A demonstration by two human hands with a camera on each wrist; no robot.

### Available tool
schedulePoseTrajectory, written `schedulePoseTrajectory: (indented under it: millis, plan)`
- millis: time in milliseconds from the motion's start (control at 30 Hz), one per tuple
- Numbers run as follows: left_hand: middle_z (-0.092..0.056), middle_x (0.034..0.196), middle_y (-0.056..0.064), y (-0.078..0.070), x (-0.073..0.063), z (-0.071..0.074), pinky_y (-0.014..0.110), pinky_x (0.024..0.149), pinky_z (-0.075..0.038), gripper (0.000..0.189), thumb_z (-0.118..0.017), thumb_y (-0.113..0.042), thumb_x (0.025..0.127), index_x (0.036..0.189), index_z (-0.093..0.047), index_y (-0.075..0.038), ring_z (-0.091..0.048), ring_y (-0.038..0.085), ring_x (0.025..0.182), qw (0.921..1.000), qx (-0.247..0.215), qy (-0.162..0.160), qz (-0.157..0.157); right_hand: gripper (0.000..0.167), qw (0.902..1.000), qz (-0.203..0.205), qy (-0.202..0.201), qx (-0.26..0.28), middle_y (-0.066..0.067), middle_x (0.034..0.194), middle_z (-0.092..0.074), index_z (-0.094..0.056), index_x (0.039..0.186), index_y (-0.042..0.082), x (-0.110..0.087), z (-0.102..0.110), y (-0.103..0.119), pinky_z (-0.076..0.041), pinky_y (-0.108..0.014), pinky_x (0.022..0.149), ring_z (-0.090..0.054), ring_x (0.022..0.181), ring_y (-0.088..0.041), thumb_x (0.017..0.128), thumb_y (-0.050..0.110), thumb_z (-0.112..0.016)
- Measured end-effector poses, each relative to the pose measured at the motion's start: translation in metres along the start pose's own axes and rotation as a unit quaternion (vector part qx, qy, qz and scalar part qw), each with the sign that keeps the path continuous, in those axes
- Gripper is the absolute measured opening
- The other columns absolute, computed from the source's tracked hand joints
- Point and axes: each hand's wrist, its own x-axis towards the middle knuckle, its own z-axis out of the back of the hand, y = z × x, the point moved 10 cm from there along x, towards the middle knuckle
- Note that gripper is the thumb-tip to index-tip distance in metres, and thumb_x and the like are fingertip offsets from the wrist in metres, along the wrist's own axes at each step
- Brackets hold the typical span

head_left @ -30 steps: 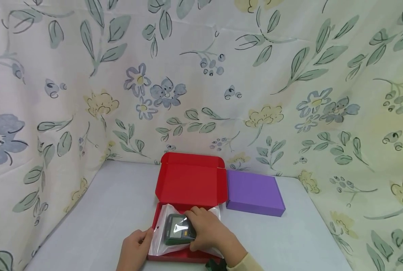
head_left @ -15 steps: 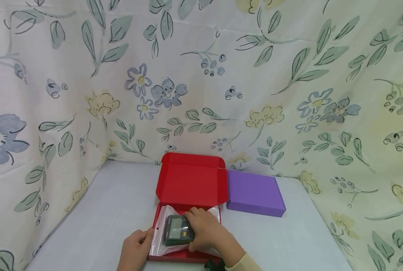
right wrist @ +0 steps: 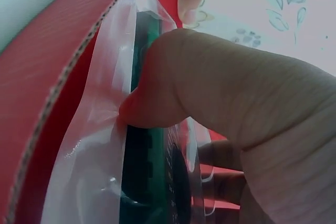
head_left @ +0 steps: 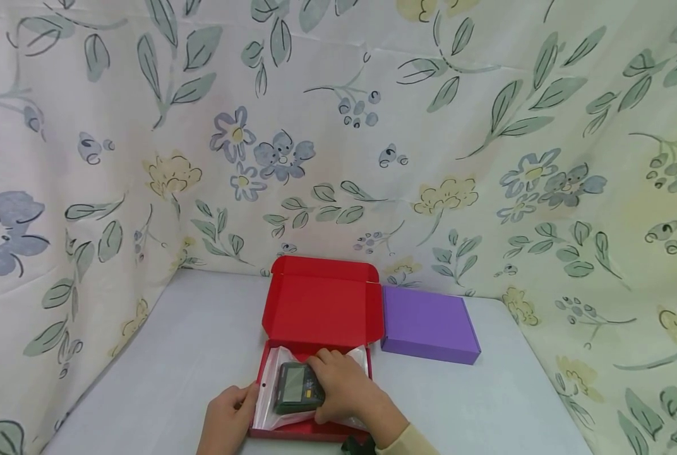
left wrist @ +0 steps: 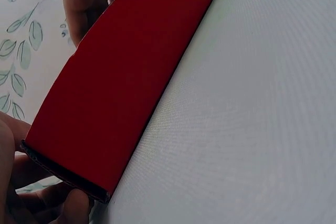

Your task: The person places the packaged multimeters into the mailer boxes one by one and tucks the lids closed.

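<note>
An open red cardboard box lies on the table, its lid tipped back. In its tray rests a clear zip bag with a green and dark grey digital multimeter inside, screen up. My right hand grips the multimeter through the bag at its right end, thumb on the near side and fingers over the far side. The right wrist view shows the thumb against the green edge. My left hand pinches the box's left wall; the left wrist view shows fingers at the red panel.
A closed purple box sits just right of the red lid. White tabletop extends on both sides. A floral cloth hangs behind and along the sides. A dark strap shows near my right wrist.
The bagged multimeter has shifted very slightly left and down in the tray together with my right hand. My left hand keeps its place on the box wall.
</note>
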Motion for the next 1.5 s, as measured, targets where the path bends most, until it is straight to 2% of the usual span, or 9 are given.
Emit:
schedulePoseTrajectory:
  millis: [233,933,1200,1500]
  plan:
    - [-0.05,0.066,0.002,0.001,0.0,-0.001,0.029,0.056,-0.038,0.038,-0.066,-0.028,0.101,0.113,-0.075,0.006,-0.046,0.018,0.066,1.0,0.002,0.004,0.002,0.091,0.9999,0.0,0.007,0.011,0.011,0.115,-0.055,-0.058,0.134,0.019,0.001,-0.006,-0.001,-0.052,-0.032,0.089,-0.049,0.1,-0.009,0.053,0.038,-0.095]
    - [-0.047,0.065,0.003,-0.002,-0.002,-0.001,0.028,0.055,-0.038,0.041,-0.067,-0.03,0.1,0.115,-0.074,0.008,-0.047,0.018,0.065,0.9999,-0.005,0.007,0.005,0.092,0.9997,-0.007,0.009,0.022,0.012,0.115,-0.055,-0.058,0.136,0.018,0.002,-0.016,-0.004,-0.051,-0.034,0.095,-0.05,0.102,-0.009,0.054,0.037,-0.095]
    - [-0.048,0.064,0.004,0.0,0.0,-0.001,0.028,0.055,-0.039,0.041,-0.067,-0.031,0.1,0.114,-0.074,0.008,-0.048,0.019,0.065,0.9999,-0.005,0.009,0.011,0.091,0.9996,-0.003,0.0,0.028,0.013,0.111,-0.055,-0.059,0.133,0.018,0.003,-0.017,-0.004,-0.052,-0.031,0.092,-0.05,0.1,-0.007,0.052,0.036,-0.096]
    - [-0.047,0.065,0.003,-0.001,0.0,-0.001,0.028,0.054,-0.037,0.042,-0.067,-0.031,0.1,0.115,-0.073,0.008,-0.046,0.018,0.065,1.0,0.0,0.005,0.002,0.092,0.9995,-0.004,-0.004,0.032,0.013,0.111,-0.056,-0.06,0.132,0.018,0.003,-0.017,-0.005,-0.053,-0.032,0.091,-0.052,0.1,-0.008,0.05,0.035,-0.098]
